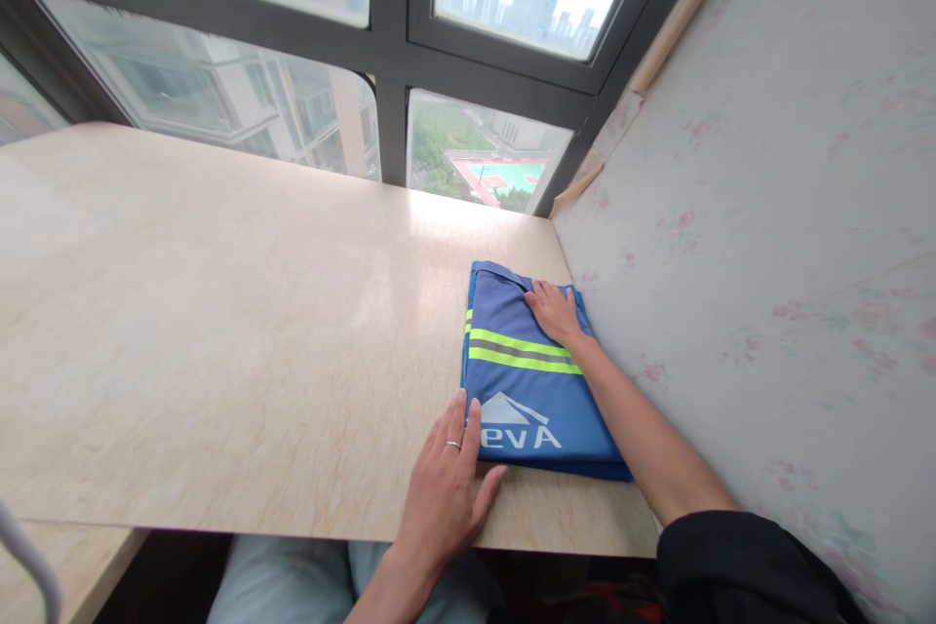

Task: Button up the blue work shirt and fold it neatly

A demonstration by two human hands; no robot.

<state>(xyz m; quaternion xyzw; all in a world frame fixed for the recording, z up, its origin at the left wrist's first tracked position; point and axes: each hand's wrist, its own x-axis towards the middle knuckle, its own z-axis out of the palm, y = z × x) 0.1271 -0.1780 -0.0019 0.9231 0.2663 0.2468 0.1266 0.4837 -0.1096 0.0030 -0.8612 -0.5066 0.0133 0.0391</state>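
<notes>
A folded blue garment (523,400) with a yellow-green and grey reflective stripe and a white printed logo lies flat on the marble-patterned sill (255,331). My left hand (449,473), a ring on one finger, rests at the garment's near left corner with fingers stretched out and thumb apart. Toward the far right corner, my right hand (554,310) lies flat on top of the cloth, its fingers spread. The lettering is partly covered by my left fingers. Neither hand grips anything.
A dark-framed window (395,68) rises behind the sill. To the right stands a flower-patterned wall (767,244), close beside the garment and my right forearm. The sill's front edge runs just above my legs (292,580). A grey curved tube (29,556) shows at lower left.
</notes>
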